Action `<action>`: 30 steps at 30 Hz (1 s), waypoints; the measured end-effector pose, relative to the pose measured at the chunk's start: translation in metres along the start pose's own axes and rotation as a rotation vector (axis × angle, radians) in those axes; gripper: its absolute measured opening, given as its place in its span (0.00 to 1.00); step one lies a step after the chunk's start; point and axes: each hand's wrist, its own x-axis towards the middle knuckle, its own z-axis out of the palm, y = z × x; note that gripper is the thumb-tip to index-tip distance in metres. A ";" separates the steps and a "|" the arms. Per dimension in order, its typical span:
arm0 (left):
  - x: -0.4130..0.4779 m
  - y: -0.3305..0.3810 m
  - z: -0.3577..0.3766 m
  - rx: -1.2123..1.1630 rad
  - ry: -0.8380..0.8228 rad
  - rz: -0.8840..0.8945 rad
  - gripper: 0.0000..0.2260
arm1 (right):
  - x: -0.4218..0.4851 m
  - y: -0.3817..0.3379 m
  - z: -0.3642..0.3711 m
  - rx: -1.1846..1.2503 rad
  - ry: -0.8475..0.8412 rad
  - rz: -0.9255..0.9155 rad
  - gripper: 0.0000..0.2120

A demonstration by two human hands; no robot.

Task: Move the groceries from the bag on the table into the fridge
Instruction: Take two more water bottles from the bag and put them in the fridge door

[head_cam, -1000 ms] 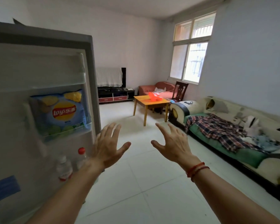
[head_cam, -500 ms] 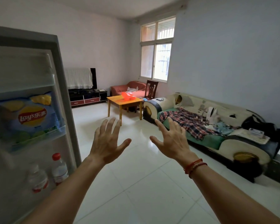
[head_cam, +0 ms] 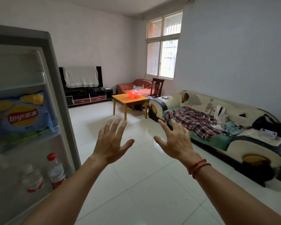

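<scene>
An open fridge door (head_cam: pixel 55 82) fills the left edge. Its middle shelf holds a blue Lay's chip bag (head_cam: pixel 25 116) with green fruit below it. Two water bottles (head_cam: pixel 55 171) stand in the lower door rack. Across the room a red plastic bag (head_cam: pixel 132 94) lies on a small orange table (head_cam: pixel 120 99). My left hand (head_cam: pixel 111 143) and my right hand (head_cam: pixel 175 142) are raised in front of me over the floor, fingers spread, both holding nothing.
A long sofa (head_cam: pixel 217 140) with a plaid cloth and clutter lines the right wall. A dark wooden chair (head_cam: pixel 157 87) and a red armchair (head_cam: pixel 135 86) stand behind the table. A TV stand (head_cam: pixel 88 98) is at the far wall. White tiled floor (head_cam: pixel 136 184) lies between.
The view has swung slightly back to the left, showing more of the fridge door again. Both hands stay raised and spread, holding nothing.
</scene>
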 end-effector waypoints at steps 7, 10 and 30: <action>0.026 0.014 0.019 0.021 -0.006 -0.029 0.36 | 0.023 0.033 0.008 0.009 -0.001 -0.026 0.34; 0.036 0.019 0.031 0.025 -0.020 -0.042 0.36 | 0.032 0.046 0.015 0.013 -0.015 -0.035 0.34; 0.189 -0.071 0.193 -0.032 -0.087 -0.084 0.37 | 0.219 0.081 0.151 -0.022 -0.137 0.004 0.33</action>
